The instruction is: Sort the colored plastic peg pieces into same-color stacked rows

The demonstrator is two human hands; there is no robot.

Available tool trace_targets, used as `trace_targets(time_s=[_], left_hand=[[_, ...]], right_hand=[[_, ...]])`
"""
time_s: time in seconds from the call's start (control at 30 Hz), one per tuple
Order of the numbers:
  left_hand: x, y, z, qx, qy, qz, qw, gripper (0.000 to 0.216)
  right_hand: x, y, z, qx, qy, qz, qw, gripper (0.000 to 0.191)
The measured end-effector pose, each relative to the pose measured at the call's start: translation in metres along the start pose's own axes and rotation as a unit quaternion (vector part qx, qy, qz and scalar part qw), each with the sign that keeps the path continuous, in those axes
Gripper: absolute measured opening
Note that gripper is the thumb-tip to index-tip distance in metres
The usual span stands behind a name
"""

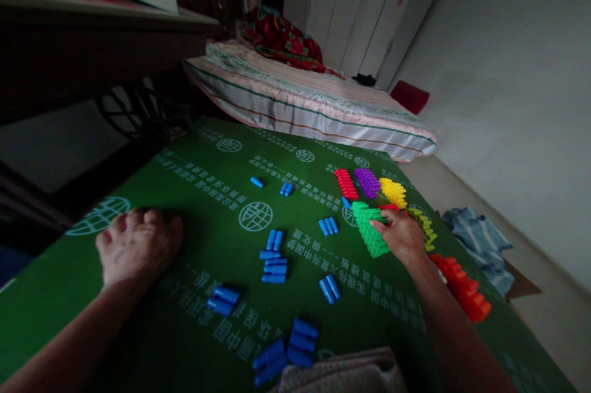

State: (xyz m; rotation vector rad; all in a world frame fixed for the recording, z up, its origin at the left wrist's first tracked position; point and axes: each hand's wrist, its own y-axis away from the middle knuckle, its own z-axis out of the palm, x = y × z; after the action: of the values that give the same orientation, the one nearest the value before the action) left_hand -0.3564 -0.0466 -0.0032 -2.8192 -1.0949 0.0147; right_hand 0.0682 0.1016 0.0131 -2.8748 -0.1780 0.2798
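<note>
My left hand [135, 246] rests on the green printed table cover [207, 196] at the left, fingers curled down against the cloth, nothing visibly in it. My right hand [402, 235] reaches to the right side and its fingertips touch the green row of plastic pieces [368, 228]. Beside that row lie a red row [345, 183], a purple row [368, 182], a yellow row [393, 191], an olive row [425, 228] and an orange-red row [464, 288]. Loose blue pieces [274, 263] are scattered over the middle and near edge.
A bed [305, 103] with a striped cover and a red flowered blanket [281, 39] stands beyond the table. A dark desk [92, 36] is at the left. Blue cloth [480, 242] lies on the floor at right. A folded towel [346, 371] sits at the near edge.
</note>
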Motion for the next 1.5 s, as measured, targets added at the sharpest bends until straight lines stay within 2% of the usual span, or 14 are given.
trace_targets(time_s=[0.43, 0.73, 0.93, 1.17, 1.33, 1.5], left_hand=[[0.0, 0.0, 0.0, -0.003, 0.012, -0.005, 1.0, 0.063], [0.001, 0.001, -0.003, -0.003, 0.005, -0.003, 1.0, 0.062], [0.002, 0.002, -0.004, -0.006, 0.012, -0.003, 1.0, 0.063], [0.001, -0.001, -0.002, -0.005, 0.013, -0.002, 1.0, 0.063], [0.002, 0.001, -0.007, -0.01, 0.01, 0.0, 1.0, 0.066], [0.002, 0.001, -0.01, -0.015, 0.007, -0.004, 1.0, 0.069]], right_hand=[[-0.005, 0.001, -0.006, -0.017, 0.045, -0.014, 0.999, 0.036], [0.005, -0.003, -0.005, -0.025, -0.028, -0.007, 0.999, 0.039], [0.01, -0.004, -0.003, -0.001, -0.098, -0.009, 0.995, 0.033], [0.013, -0.001, -0.011, 0.017, -0.119, 0.021, 0.993, 0.034], [0.011, 0.024, -0.02, 0.045, -0.166, 0.011, 0.985, 0.033], [-0.002, 0.078, -0.019, 0.015, -0.242, -0.055, 0.969, 0.029]])
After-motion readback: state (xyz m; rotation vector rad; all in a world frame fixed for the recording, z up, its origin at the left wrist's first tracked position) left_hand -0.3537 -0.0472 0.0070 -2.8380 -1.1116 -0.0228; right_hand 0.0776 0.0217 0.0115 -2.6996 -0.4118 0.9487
